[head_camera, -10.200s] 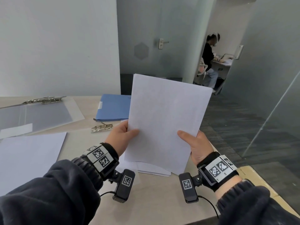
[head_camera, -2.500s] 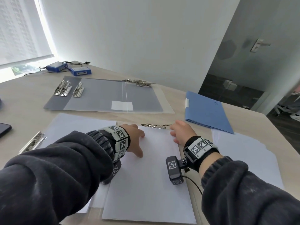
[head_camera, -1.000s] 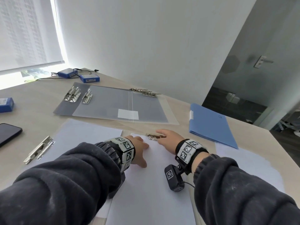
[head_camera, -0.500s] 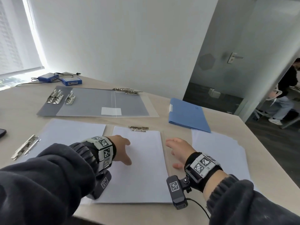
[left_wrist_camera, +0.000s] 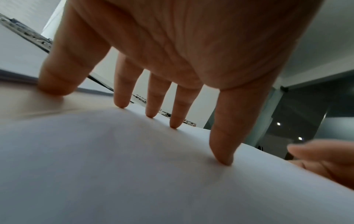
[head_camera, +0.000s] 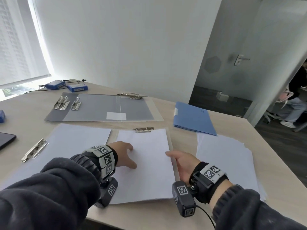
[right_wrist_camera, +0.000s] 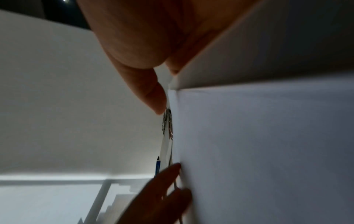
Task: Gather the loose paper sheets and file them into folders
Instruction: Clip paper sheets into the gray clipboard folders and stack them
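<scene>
A stack of white paper sheets (head_camera: 146, 165) is laid in the near middle of the pale wooden counter (head_camera: 25, 113), inside an open clear plastic folder (head_camera: 172, 146) whose silver metal clip (head_camera: 143, 129) is seen at the far edge of the sheets. The left hand (head_camera: 123, 154) is spread flat on the left part of this stack, its grip fully open, with the straight fingertips (left_wrist_camera: 222, 160) pressed onto the top sheet and nothing held. The right hand (head_camera: 184, 163) is placed at the right edge of the same stack; its thumb is laid on top, while the remaining fingers are hidden, so how far this grip is closed cannot be told. A second clear folder holding white paper (head_camera: 69, 146), with a metal clip at its left side, is set just to the left. A loose pile of white sheets (head_camera: 224, 160) is spread on the right of the counter. A closed blue card folder (head_camera: 192, 119) is found beyond that pile. An open grey plastic folder (head_camera: 99, 107) with several metal clips is laid at the far side. Two small blue boxes with cables (head_camera: 66, 86) are noted at the far left, and a dark phone (head_camera: 5, 141) at the left edge.
</scene>
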Demonstrator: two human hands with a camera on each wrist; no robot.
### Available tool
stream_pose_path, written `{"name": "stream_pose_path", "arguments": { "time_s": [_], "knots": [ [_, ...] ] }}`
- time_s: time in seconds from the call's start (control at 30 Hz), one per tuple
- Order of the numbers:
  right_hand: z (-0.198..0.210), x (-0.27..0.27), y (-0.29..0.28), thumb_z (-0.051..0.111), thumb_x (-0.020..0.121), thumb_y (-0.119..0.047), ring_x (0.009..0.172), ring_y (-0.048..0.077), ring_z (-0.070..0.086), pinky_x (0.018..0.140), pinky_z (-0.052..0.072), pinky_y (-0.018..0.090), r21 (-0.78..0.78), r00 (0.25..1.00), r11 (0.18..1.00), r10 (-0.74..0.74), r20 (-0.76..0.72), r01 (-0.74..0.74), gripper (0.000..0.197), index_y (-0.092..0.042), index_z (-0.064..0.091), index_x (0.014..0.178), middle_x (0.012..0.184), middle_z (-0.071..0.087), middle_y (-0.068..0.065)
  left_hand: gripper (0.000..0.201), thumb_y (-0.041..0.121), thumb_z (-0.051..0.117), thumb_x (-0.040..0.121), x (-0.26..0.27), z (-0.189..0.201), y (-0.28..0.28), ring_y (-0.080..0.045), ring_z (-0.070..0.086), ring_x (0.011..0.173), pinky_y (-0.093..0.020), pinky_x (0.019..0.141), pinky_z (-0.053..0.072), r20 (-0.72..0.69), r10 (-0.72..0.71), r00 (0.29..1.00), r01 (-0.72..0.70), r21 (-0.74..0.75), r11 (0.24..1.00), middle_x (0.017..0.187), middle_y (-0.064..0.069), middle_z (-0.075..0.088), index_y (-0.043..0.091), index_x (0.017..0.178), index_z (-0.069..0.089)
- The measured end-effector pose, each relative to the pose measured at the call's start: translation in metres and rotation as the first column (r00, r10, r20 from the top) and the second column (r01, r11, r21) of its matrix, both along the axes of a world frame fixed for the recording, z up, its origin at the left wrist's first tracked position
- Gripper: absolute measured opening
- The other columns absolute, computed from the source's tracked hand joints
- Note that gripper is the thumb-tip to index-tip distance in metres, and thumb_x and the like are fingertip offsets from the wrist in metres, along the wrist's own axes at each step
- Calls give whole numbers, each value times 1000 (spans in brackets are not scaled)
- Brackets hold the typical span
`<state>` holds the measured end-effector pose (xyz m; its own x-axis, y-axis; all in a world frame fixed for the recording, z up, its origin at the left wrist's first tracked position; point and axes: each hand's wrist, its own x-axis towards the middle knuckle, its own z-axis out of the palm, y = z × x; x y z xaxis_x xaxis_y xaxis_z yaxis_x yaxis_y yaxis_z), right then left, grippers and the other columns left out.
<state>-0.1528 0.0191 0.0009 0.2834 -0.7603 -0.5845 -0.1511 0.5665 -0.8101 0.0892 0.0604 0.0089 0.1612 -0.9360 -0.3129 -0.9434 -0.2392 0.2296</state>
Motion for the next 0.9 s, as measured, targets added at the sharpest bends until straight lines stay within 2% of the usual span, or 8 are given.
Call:
{"name": "stream_pose_path", "arguments": {
  "time_s": [0.07, 0.17, 0.37, 0.5, 0.63, 0.73, 0.8, 0.9],
  "knots": [
    [-7, 2, 4, 71, 86, -16, 111, 39, 66, 96, 53, 57, -112, 995, 989, 88, -44, -92, 31, -6, 65, 114, 120, 70, 15, 68, 61, 71, 77, 1, 4, 5, -17, 53, 123, -30, 99, 43, -60, 46, 997, -48, -41, 998, 138, 7, 52, 34, 136, 51],
    [-4, 4, 12, 57, 97, -1, 101, 36, 71, 83, 60, 48, -259, 987, 952, 150, -58, -160, 21, -8, 65, 114, 108, 75, 15, 49, 60, 64, 84, 2, 10, 13, -13, 56, 113, -27, 95, 43, -175, 79, 981, -104, -136, 985, 127, 11, 58, 34, 125, 59],
    [17, -18, 5, 52, 97, 3, 112, 32, 69, 99, 53, 50, -545, 994, 838, 76, 72, -25, 40, -20, 63, 128, 121, 72, 6, 6, 38, 65, 90, -13, 26, 30, 1, 58, 75, -18, 62, 41, -480, 0, 877, -231, -421, 877, 86, 20, 64, 34, 91, 69],
    [33, -39, 3, 45, 99, 8, 105, 25, 71, 91, 57, 40, -554, 966, 815, -21, 259, 167, 45, -23, 64, 125, 118, 74, 4, 11, 29, 64, 90, -24, 28, 32, -5, 59, 66, -18, 62, 45, -590, -61, 805, -283, -472, 835, 79, 10, 71, 28, 83, 72],
    [44, -56, -8, 43, 100, 7, 98, 22, 73, 77, 60, 31, -538, 921, 773, -151, 360, 337, 42, -17, 61, 130, 117, 74, 6, 19, 27, 64, 90, -32, 23, 29, -8, 55, 54, -27, 61, 49, -667, -89, 740, -305, -451, 839, 71, 3, 72, 17, 75, 72],
    [44, -68, -16, 45, 99, 6, 84, 16, 74, 66, 59, 26, -502, 886, 747, -259, 384, 436, 36, -19, 67, 115, 103, 76, 1, 41, 40, 59, 95, -28, 17, 21, -11, 51, 47, -26, 53, 44, -698, 25, 716, -370, -348, 861, 55, 2, 62, 9, 68, 67],
    [41, -73, -20, 48, 99, 3, 92, 24, 72, 75, 59, 34, -461, 867, 749, -313, 388, 477, 34, -22, 69, 108, 104, 76, 3, 53, 58, 53, 94, -23, 16, 17, -14, 57, 53, -25, 51, 41, -763, 157, 627, -422, -164, 891, 60, 1, 64, 10, 76, 69],
    [35, -82, -22, 51, 98, 2, 97, 31, 68, 92, 54, 47, -392, 853, 770, -368, 371, 503, 30, -20, 69, 105, 108, 74, 10, 46, 66, 50, 91, -18, 11, 10, -22, 73, 83, -30, 59, 52, -933, 205, 297, -436, 59, 898, 99, 2, 73, 25, 107, 62]
  ]
}}
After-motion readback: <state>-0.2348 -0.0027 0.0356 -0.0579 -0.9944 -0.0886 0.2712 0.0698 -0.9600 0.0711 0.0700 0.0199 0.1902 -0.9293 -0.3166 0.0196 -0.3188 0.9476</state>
